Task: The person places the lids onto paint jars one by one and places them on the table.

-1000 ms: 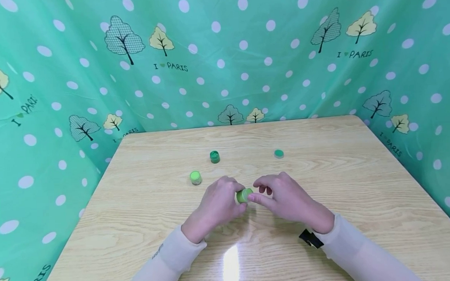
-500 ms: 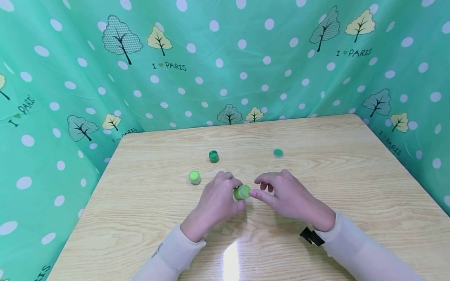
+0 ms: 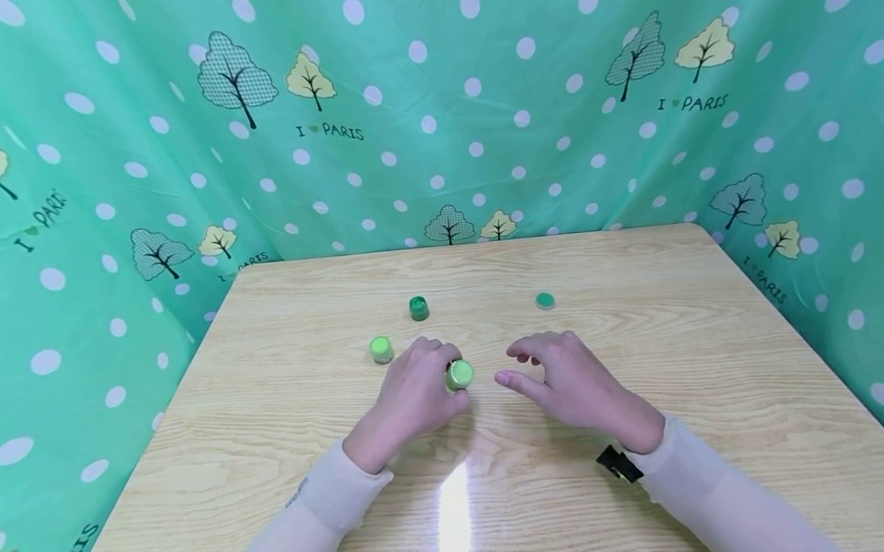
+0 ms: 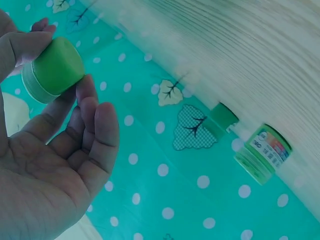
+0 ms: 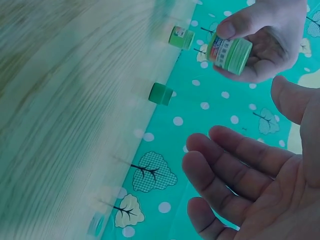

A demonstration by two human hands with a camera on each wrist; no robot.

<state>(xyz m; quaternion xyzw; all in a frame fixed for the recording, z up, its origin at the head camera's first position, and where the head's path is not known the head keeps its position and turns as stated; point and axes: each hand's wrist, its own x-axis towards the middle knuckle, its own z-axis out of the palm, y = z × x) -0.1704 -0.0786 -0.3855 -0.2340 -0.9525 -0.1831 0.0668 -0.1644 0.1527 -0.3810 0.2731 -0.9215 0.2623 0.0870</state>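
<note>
My left hand point(image 3: 409, 391) grips a small light green paint jar point(image 3: 460, 375) between thumb and fingers. The jar's pale lid side faces up toward the head camera, and a printed label shows on it in the right wrist view. To the right of it, my right hand point(image 3: 573, 381) has its fingers spread and relaxed, with nothing in them. A second light green paint jar point(image 3: 382, 349) stands on the table just beyond my left hand. Farther back is a dark green paint jar point(image 3: 419, 308) with its top off. A round green lid point(image 3: 545, 301) lies at the back right.
The light wood table point(image 3: 304, 313) ends at a teal curtain point(image 3: 480, 120) with white dots and printed trees, which hangs behind and along both sides. A black clip point(image 3: 619, 463) hangs by the right sleeve. A bright reflection crosses the table's front.
The held jar has moved left with my left hand and turned more upright. My right thumb has come off the jar, and the right hand has drawn slightly away to the right.
</note>
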